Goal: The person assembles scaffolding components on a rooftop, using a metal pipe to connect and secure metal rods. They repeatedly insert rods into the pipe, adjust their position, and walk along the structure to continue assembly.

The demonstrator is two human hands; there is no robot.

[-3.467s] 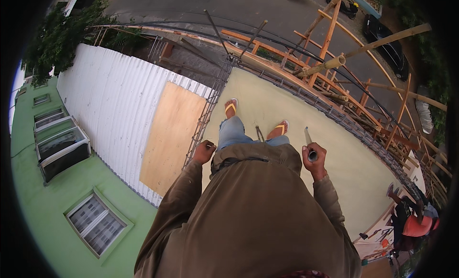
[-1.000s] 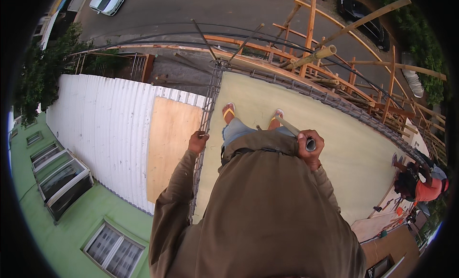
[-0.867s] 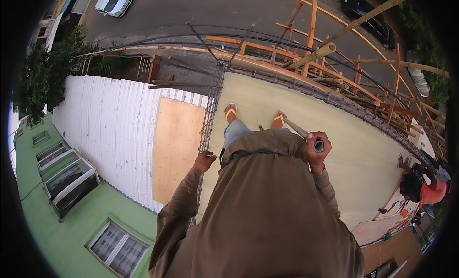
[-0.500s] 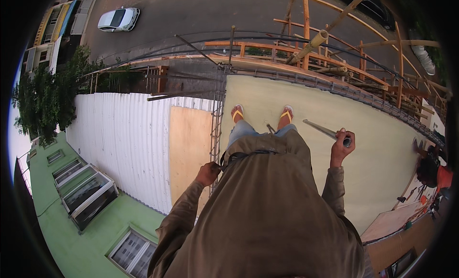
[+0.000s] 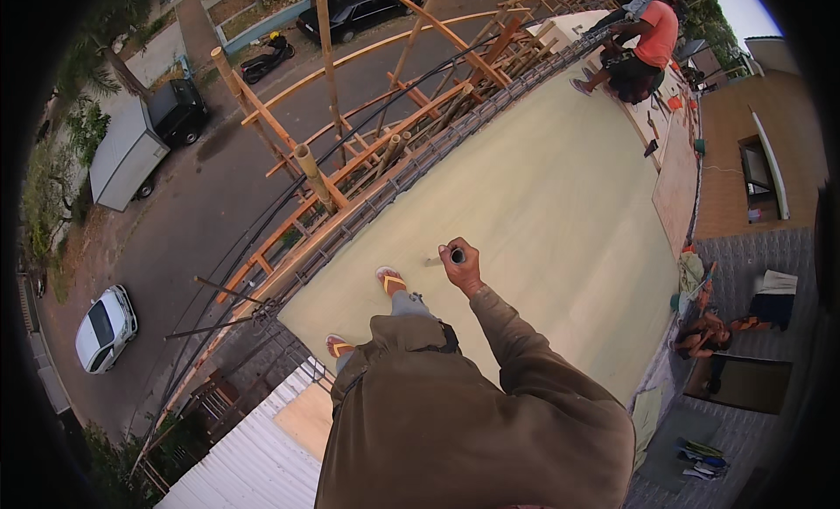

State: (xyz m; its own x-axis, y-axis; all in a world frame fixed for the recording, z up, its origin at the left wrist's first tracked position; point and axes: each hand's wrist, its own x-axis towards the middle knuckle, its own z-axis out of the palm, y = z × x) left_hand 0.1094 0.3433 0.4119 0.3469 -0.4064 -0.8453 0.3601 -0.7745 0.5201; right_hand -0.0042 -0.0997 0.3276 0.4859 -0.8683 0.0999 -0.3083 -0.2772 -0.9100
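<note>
My right hand (image 5: 461,264) is raised in front of me, closed around a thin metal pipe (image 5: 456,256) seen end-on, its shaft pointing away toward the deck. My left hand is out of sight, hidden behind my brown-clad body (image 5: 455,421). My feet in orange sandals (image 5: 391,280) stand on a pale flat plywood deck (image 5: 560,194) near its corner. A cage of steel rebar (image 5: 411,172) runs along the deck's edge just left of my feet.
Bamboo and orange timber scaffolding (image 5: 367,141) lines the edge above the street. A person in a red shirt (image 5: 646,45) crouches at the far end of the deck. Another person (image 5: 704,334) sits below on the right. A corrugated white roof (image 5: 254,456) lies below.
My view has swung round from the white roof and green wall toward the street and scaffolding. My right hand stayed closed on the pipe; my left hand has gone out of sight.
</note>
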